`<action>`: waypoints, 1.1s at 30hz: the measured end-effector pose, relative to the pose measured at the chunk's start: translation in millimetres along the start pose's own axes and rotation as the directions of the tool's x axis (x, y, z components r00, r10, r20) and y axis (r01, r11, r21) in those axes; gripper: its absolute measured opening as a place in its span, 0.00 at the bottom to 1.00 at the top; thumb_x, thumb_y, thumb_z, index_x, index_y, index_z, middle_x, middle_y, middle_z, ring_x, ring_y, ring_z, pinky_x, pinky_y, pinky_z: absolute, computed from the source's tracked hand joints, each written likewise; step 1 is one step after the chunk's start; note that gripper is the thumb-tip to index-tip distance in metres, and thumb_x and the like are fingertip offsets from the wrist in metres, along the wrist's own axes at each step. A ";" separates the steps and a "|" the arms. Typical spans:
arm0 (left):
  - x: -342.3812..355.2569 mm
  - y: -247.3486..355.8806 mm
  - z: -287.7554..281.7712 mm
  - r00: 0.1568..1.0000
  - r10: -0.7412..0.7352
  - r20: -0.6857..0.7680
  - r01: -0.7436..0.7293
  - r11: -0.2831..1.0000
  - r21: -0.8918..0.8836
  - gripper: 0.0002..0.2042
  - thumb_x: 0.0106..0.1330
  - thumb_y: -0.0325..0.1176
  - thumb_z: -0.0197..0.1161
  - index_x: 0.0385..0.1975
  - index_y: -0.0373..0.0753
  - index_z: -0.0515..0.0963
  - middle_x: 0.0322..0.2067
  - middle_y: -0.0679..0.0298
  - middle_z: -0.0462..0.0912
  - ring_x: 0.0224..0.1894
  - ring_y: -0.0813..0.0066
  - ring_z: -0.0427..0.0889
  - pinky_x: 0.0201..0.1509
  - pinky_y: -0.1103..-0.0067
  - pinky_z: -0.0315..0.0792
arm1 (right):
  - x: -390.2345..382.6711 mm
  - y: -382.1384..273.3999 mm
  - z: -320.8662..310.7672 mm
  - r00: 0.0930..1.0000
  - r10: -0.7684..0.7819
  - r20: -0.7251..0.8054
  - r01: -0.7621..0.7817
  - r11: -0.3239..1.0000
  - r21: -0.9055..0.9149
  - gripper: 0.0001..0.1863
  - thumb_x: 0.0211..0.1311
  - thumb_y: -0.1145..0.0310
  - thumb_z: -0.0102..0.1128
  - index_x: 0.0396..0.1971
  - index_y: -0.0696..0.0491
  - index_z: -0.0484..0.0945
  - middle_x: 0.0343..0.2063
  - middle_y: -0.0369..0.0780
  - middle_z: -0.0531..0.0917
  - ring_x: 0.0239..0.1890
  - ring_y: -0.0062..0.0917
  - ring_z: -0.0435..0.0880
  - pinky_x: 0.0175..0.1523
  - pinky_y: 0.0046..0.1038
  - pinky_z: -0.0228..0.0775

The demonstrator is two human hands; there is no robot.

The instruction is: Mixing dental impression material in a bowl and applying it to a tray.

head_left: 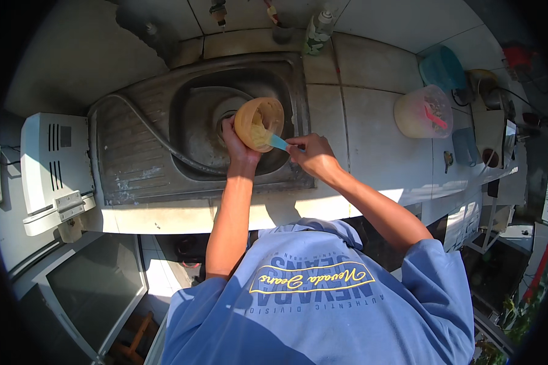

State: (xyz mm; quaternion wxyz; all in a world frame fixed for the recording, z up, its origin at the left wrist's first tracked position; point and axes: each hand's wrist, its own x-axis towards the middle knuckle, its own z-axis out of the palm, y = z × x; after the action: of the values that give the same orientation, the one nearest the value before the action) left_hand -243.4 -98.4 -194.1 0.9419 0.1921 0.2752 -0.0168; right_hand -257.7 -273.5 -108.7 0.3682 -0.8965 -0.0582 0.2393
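Observation:
Over the sink basin, my left hand is wrapped round the side of a yellow-orange bowl, tilted so that its inside shows. A pale yellow mass lies inside it. My right hand grips the handle of a light-blue spatula-like tool, whose far end reaches into the bowl and is partly hidden. Below the bowl is the stainless-steel sink, with a round metal piece lying in its basin, partly covered by my hand and the bowl.
A grey hose curves over the drainboard into the basin. On the tiled counter at right stand a clear tub with a pink scoop and a teal basin. Behind the sink is a spray bottle; a white appliance stands at left.

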 end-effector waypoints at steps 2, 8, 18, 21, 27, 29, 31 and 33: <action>-3.7 -8.2 -3.0 0.998 0.061 0.017 -0.060 0.997 -0.040 0.25 0.64 0.47 0.39 0.50 0.35 0.72 0.49 0.55 0.76 0.52 0.60 0.75 0.56 0.64 0.71 | -2.1 -17.1 5.4 0.936 0.254 0.243 -0.322 0.898 0.301 0.09 0.59 0.72 0.53 0.36 0.56 0.79 0.31 0.46 0.81 0.31 0.42 0.82 0.35 0.40 0.74; -0.9 -19.9 -4.5 1.000 -0.003 0.025 0.008 0.979 -0.204 0.27 0.63 0.50 0.40 0.52 0.36 0.71 0.52 0.55 0.74 0.55 0.58 0.72 0.59 0.62 0.68 | -15.7 -25.3 -12.5 0.937 -0.348 0.021 0.321 0.837 -0.442 0.11 0.52 0.76 0.55 0.37 0.60 0.75 0.30 0.51 0.81 0.29 0.46 0.82 0.32 0.41 0.76; -14.2 -25.5 -26.6 0.990 -0.075 0.119 0.084 0.993 -0.078 0.27 0.65 0.51 0.43 0.56 0.38 0.69 0.55 0.55 0.73 0.58 0.58 0.71 0.61 0.61 0.68 | 7.8 -21.0 -11.2 0.846 -0.530 -0.056 0.457 0.776 -0.435 0.07 0.47 0.71 0.56 0.18 0.59 0.78 0.24 0.50 0.81 0.29 0.44 0.83 0.34 0.39 0.76; -4.8 -30.9 -31.3 0.980 0.047 0.194 -0.044 0.999 -0.018 0.25 0.66 0.47 0.46 0.57 0.36 0.68 0.55 0.56 0.73 0.58 0.60 0.71 0.63 0.65 0.65 | -12.1 -36.1 -7.6 0.876 -0.477 0.073 0.474 0.822 -0.316 0.07 0.44 0.70 0.57 0.16 0.58 0.78 0.22 0.50 0.82 0.28 0.43 0.83 0.33 0.37 0.76; -21.1 -38.4 -3.2 0.973 -0.118 0.197 0.127 0.991 -0.034 0.25 0.65 0.48 0.46 0.54 0.37 0.70 0.52 0.58 0.76 0.56 0.61 0.74 0.61 0.65 0.68 | -4.9 -7.0 -31.7 0.803 -0.561 -0.201 0.458 0.797 -0.395 0.07 0.41 0.71 0.57 0.16 0.60 0.79 0.16 0.50 0.79 0.23 0.43 0.82 0.27 0.38 0.75; -21.6 -43.4 -2.2 0.987 -0.046 0.156 0.049 0.999 -0.016 0.26 0.65 0.50 0.47 0.55 0.37 0.70 0.54 0.58 0.74 0.57 0.61 0.72 0.61 0.64 0.67 | -19.4 -17.2 -23.2 0.840 -0.542 -0.022 0.492 0.778 -0.392 0.07 0.43 0.70 0.57 0.17 0.58 0.77 0.17 0.49 0.79 0.23 0.43 0.82 0.27 0.39 0.75; -21.7 -45.5 4.6 0.979 -0.102 0.176 0.101 0.995 0.015 0.25 0.65 0.49 0.46 0.55 0.38 0.70 0.54 0.58 0.74 0.57 0.62 0.72 0.60 0.65 0.68 | -29.0 -0.9 -27.1 0.798 -0.596 -0.090 0.536 0.771 -0.344 0.07 0.41 0.70 0.58 0.15 0.58 0.77 0.17 0.49 0.79 0.23 0.43 0.82 0.26 0.39 0.74; -26.2 -53.8 15.2 0.963 -0.190 0.193 0.184 0.982 0.048 0.24 0.66 0.48 0.45 0.55 0.39 0.70 0.53 0.59 0.74 0.56 0.63 0.73 0.60 0.66 0.68 | -25.6 21.1 -50.4 0.808 -0.546 -0.222 0.421 0.798 -0.430 0.07 0.41 0.70 0.58 0.15 0.59 0.76 0.16 0.48 0.79 0.23 0.42 0.82 0.26 0.39 0.74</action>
State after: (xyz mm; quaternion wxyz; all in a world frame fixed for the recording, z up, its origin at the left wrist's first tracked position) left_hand -265.1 -155.8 -187.5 0.9557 0.1767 0.1972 -0.1287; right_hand -258.0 -327.7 -82.3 0.2511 -0.9295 -0.2680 -0.0349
